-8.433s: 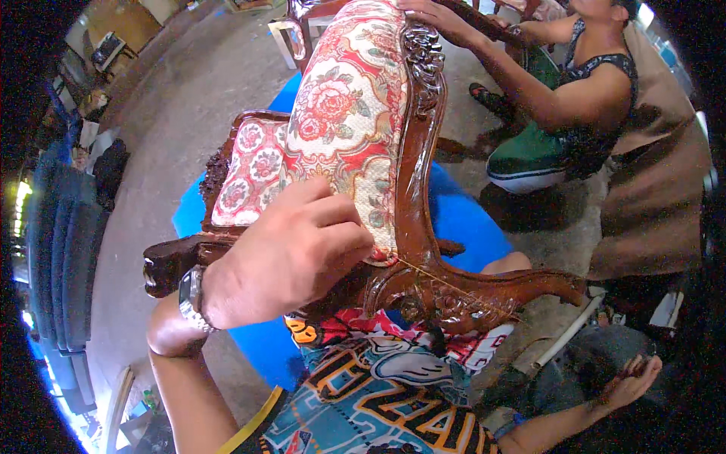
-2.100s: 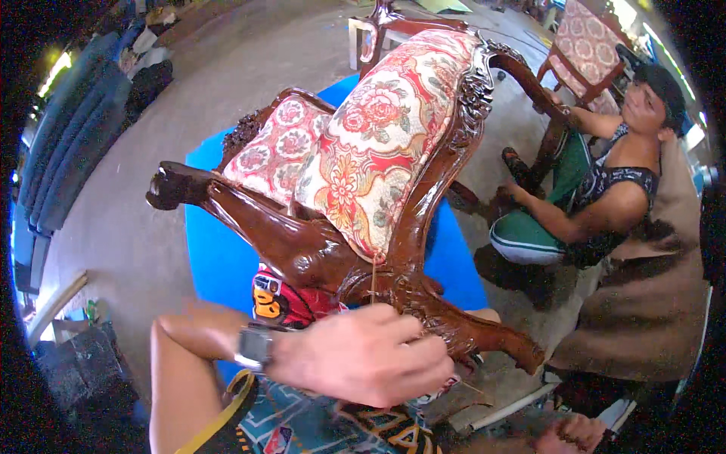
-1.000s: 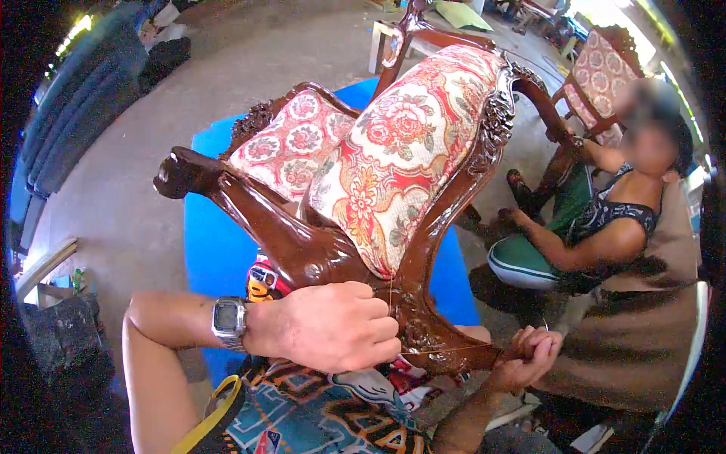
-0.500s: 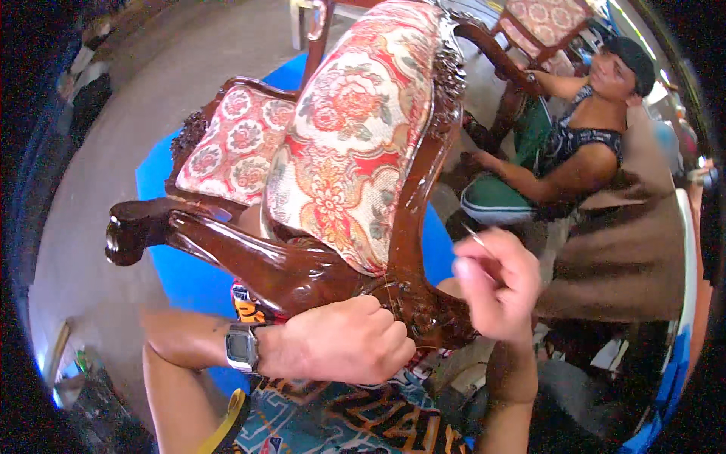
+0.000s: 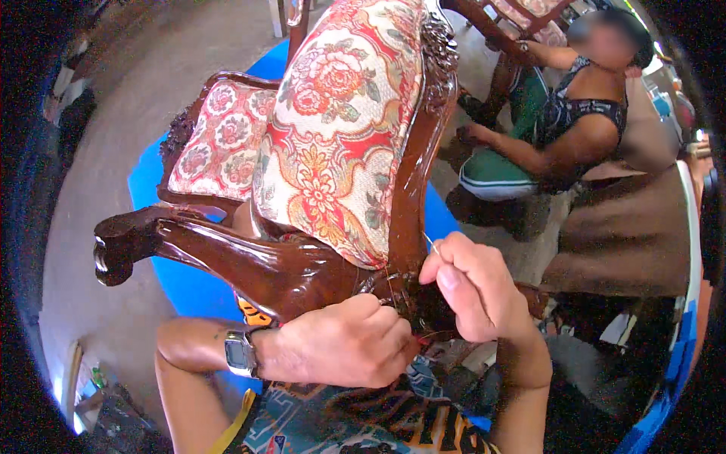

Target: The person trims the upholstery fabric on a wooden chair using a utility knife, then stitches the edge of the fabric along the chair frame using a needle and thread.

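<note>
A carved, glossy dark-wood chair (image 5: 227, 261) lies tipped in front of me, its padded panel (image 5: 333, 136) covered in red and cream floral fabric. My left hand (image 5: 352, 340), a watch on its wrist, is closed in a fist against the wooden frame below the panel's lower corner. A fine thread (image 5: 390, 286) runs from that corner down toward the fist; what the fingers hold is hidden. Just right of the frame, my right hand (image 5: 476, 287) pinches a thin needle (image 5: 433, 247) between thumb and forefinger, its tip pointing up and left.
A person (image 5: 578, 121) in a cap and green shorts sits at the right, one hand on another floral chair (image 5: 529, 19). Beneath my chair is a blue surface (image 5: 178, 284). Brown material (image 5: 620, 242) lies at the right.
My right hand has moved slightly left and down, closer to the chair frame, with the needle still pinched. My left fist stays against the wood. The whole view has shifted a little.
</note>
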Demonstrator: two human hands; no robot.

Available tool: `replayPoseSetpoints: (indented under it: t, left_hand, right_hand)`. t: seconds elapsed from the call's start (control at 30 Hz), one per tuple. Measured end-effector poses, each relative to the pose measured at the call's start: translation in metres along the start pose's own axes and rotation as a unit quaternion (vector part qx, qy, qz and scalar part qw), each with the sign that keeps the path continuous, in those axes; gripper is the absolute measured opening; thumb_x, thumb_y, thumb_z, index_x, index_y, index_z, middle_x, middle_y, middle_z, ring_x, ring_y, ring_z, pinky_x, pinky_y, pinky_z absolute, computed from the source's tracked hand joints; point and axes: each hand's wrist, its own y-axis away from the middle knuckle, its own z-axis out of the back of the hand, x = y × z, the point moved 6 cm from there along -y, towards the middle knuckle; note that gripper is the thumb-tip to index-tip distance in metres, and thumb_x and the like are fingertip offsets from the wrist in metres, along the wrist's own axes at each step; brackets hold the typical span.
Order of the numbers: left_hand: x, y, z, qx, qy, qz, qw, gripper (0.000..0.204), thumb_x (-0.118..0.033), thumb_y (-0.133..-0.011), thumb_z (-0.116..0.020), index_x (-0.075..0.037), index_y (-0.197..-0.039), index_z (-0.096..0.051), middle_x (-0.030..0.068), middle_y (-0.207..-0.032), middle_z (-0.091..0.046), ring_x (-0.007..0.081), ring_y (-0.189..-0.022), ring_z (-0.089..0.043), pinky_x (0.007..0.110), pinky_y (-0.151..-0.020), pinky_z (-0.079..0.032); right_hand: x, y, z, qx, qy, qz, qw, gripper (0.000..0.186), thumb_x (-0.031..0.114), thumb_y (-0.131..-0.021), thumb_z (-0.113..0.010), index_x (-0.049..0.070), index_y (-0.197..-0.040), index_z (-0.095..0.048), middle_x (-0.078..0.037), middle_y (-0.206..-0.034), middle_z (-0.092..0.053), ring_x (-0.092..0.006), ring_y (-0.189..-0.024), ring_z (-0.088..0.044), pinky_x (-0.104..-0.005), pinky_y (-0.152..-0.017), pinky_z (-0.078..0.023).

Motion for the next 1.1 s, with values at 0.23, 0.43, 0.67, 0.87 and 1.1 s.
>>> replayPoseSetpoints:
  t: [0.23, 0.43, 0.67, 0.87, 1.1]
  left_hand:
    - [0.004, -0.001, 0.008, 0.078, 0.023, -0.008, 0.997, 0.011, -0.021, -0.071, -0.063, -0.011, -0.075, -0.062, -0.0027, -0.068, -0.047, 0.0131, -0.067, -0.049, 0.028, -0.055, -0.034]
    - [0.007, -0.004, 0.007, 0.096, 0.030, -0.032, 0.994, 0.011, -0.021, -0.069, -0.061, -0.011, -0.071, -0.057, -0.0026, -0.067, -0.045, 0.0132, -0.067, -0.047, 0.028, -0.055, -0.033]
    - [0.005, 0.001, 0.002, 0.113, 0.034, -0.045, 0.992, 0.017, -0.024, -0.066, -0.064, -0.011, -0.078, -0.063, -0.0031, -0.071, -0.049, 0.0110, -0.063, -0.046, 0.027, -0.050, -0.031]
    - [0.014, -0.005, 0.004, 0.134, 0.090, 0.039, 0.986, 0.012, -0.022, -0.071, -0.061, -0.016, -0.068, -0.052, -0.0037, -0.064, -0.041, 0.0108, -0.064, -0.047, 0.028, -0.053, -0.031]
    - [0.021, -0.016, 0.008, 0.208, 0.172, 0.091, 0.959, 0.009, -0.022, -0.076, -0.058, -0.015, -0.081, -0.054, -0.0022, -0.075, -0.050, 0.0153, -0.075, -0.054, 0.032, -0.062, -0.040]
  right_hand:
    - [0.003, 0.012, 0.014, -0.183, 0.004, -0.029, 0.983, 0.016, 0.007, -0.098, -0.050, 0.001, -0.110, -0.059, -0.012, -0.074, -0.064, -0.0157, -0.062, -0.063, -0.0289, -0.059, -0.051]
    - [0.005, 0.038, -0.011, -0.271, 0.020, 0.084, 0.959, 0.017, 0.006, -0.084, -0.072, 0.004, -0.095, -0.059, -0.010, -0.073, -0.065, -0.0227, -0.061, -0.065, -0.0343, -0.054, -0.051]
    - [0.000, 0.050, -0.018, -0.097, 0.103, 0.199, 0.970, 0.035, 0.002, -0.071, -0.076, 0.008, -0.100, -0.060, 0.001, -0.062, -0.058, -0.0163, -0.047, -0.052, -0.0313, -0.045, -0.036]
    - [-0.010, 0.031, -0.010, -0.085, 0.026, 0.110, 0.990, 0.022, 0.003, -0.076, -0.071, 0.008, -0.095, -0.063, -0.002, -0.060, -0.055, -0.0199, -0.047, -0.049, -0.0345, -0.045, -0.036]
    - [-0.008, 0.071, -0.018, -0.264, -0.289, -0.205, 0.897, 0.004, 0.008, -0.096, -0.056, 0.004, -0.097, -0.055, -0.001, -0.070, -0.057, -0.0081, -0.054, -0.049, -0.0254, -0.050, -0.042]
